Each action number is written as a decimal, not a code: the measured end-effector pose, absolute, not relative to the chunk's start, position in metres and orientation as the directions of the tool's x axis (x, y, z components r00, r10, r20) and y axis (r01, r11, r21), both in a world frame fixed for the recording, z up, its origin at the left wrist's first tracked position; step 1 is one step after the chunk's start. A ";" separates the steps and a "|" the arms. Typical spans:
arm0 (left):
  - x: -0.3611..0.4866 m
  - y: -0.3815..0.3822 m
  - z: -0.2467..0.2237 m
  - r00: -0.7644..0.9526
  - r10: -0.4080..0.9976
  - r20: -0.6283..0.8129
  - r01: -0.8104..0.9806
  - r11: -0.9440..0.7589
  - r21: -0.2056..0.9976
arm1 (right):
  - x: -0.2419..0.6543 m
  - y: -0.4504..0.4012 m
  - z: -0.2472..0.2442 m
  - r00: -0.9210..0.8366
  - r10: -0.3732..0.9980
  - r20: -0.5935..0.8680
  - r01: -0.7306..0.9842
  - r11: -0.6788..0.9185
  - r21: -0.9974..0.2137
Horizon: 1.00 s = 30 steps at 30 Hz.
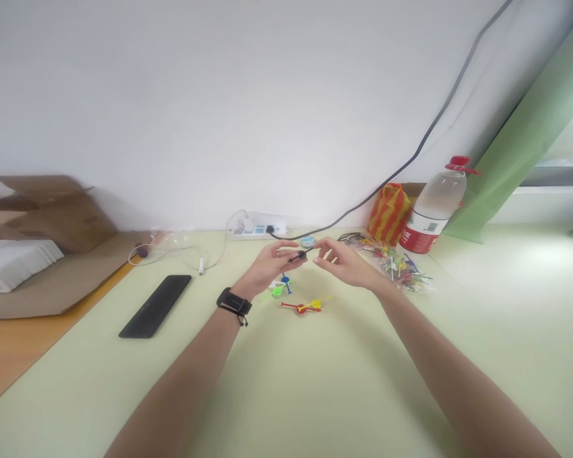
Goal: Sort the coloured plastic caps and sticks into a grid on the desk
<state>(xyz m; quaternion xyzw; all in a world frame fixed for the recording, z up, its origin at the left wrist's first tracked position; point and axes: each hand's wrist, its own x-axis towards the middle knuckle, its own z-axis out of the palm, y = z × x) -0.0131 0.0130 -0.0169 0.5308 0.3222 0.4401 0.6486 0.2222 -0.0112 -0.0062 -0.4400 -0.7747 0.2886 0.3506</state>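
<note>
One clear bag (pixel 381 254) holds coloured pieces (pixel 402 266); left hand (pixel 268 266) grips a black piece (pixel 302 255), right hand (pixel 347 264) grip unclear.

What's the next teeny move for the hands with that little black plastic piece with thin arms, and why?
Maybe gently pinch its nearer thin end with the right hand: the left hand already holds the little black plastic piece, and the right thumb and finger look parted beside that end.
</note>
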 end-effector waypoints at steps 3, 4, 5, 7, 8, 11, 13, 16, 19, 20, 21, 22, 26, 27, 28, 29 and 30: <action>-0.012 0.011 -0.020 0.470 0.881 0.057 -0.180 0.033 0.983 | 0.215 -0.009 -0.015 -0.408 0.861 0.302 0.453 0.479 -0.752; -0.012 0.011 -0.021 0.490 0.870 0.053 -0.156 0.028 0.987 | 0.213 -0.008 -0.017 -0.415 0.853 0.317 0.462 0.498 -0.734; -0.012 0.011 -0.022 0.506 0.861 0.047 -0.130 0.022 0.991 | 0.213 -0.008 -0.019 -0.418 0.846 0.331 0.481 0.516 -0.709; -0.014 0.013 -0.023 0.529 0.848 0.038 -0.061 -0.006 0.998 | 0.213 -0.006 -0.020 -0.425 0.840 0.338 0.530 0.533 -0.660; -0.016 0.014 -0.023 0.533 0.846 0.036 -0.005 -0.039 0.999 | 0.215 -0.006 -0.021 -0.428 0.843 0.326 0.553 0.530 -0.643; -0.023 0.019 -0.022 0.484 0.871 0.087 0.258 -0.237 0.936 | 0.220 -0.005 -0.022 -0.463 0.859 0.218 0.625 0.491 -0.607; -0.031 0.022 -0.021 0.453 0.874 0.175 0.435 -0.388 0.812 | 0.223 -0.006 -0.023 -0.498 0.863 0.089 0.698 0.459 -0.550; -0.043 0.023 -0.020 0.525 0.832 0.177 0.598 -0.509 0.619 | 0.224 -0.008 -0.028 -0.537 0.840 -0.076 0.760 0.443 -0.476; -0.052 0.021 -0.019 0.626 0.779 0.035 0.668 -0.559 0.492 | 0.224 -0.009 -0.030 -0.546 0.831 -0.109 0.768 0.445 -0.461; -0.053 0.020 -0.018 0.643 0.766 -0.019 0.683 -0.562 0.466 | 0.224 -0.009 -0.030 -0.542 0.834 -0.105 0.771 0.444 -0.456; -0.054 0.019 -0.017 0.648 0.759 -0.066 0.699 -0.558 0.448 | 0.225 -0.009 -0.029 -0.539 0.837 -0.096 0.773 0.446 -0.452; -0.055 0.018 -0.017 0.645 0.757 -0.105 0.715 -0.550 0.432 | 0.226 -0.009 -0.028 -0.543 0.836 -0.083 0.768 0.453 -0.453; -0.057 0.019 -0.016 0.619 0.771 -0.152 0.758 -0.534 0.375 | 0.228 -0.012 -0.023 -0.633 0.771 -0.066 0.677 0.510 -0.530; -0.058 0.020 -0.016 0.614 0.776 -0.148 0.762 -0.533 0.368 | 0.228 -0.014 -0.022 -0.652 0.754 -0.076 0.658 0.512 -0.552; -0.059 0.021 -0.017 0.608 0.781 -0.145 0.766 -0.529 0.365 | 0.227 -0.015 -0.021 -0.662 0.744 -0.090 0.648 0.507 -0.568; -0.059 0.023 -0.017 0.601 0.786 -0.144 0.771 -0.521 0.367 | 0.226 -0.016 -0.021 -0.662 0.742 -0.107 0.649 0.496 -0.577; -0.060 0.025 -0.018 0.595 0.790 -0.149 0.774 -0.512 0.373 | 0.225 -0.017 -0.021 -0.656 0.744 -0.124 0.657 0.483 -0.579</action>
